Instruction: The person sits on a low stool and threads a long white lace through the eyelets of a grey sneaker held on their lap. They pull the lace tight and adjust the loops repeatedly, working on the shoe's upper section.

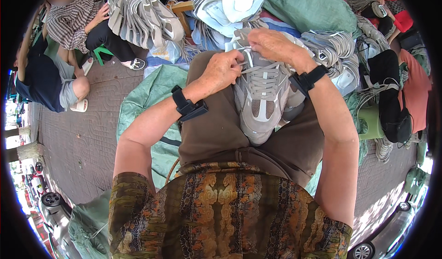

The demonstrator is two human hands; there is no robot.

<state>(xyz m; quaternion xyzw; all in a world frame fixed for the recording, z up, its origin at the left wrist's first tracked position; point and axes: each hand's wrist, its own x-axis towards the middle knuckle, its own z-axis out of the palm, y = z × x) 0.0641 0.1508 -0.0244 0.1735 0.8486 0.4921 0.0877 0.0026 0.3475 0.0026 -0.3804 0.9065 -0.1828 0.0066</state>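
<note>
A grey sneaker (261, 95) rests on my lap with its toe toward me, its laces threaded across the front. My left hand (221, 70) is closed in a pinch on the shoelace (249, 66) at the left side of the shoe's collar. Above the tongue, my right hand (272, 45) has its fingers pressed together on the lace too; its fingertips are partly hidden. Part of another grey shoe (293, 105) shows just right of the sneaker, between my thighs.
Bundles of grey shoe uppers (145, 17) lie ahead, with more uppers (329, 47) at the right and pale blue-white pieces (244, 3) between. Green sheeting (147, 98) spreads beside my left leg. A person in a checked shirt (73, 17) sits far left; others sit nearby.
</note>
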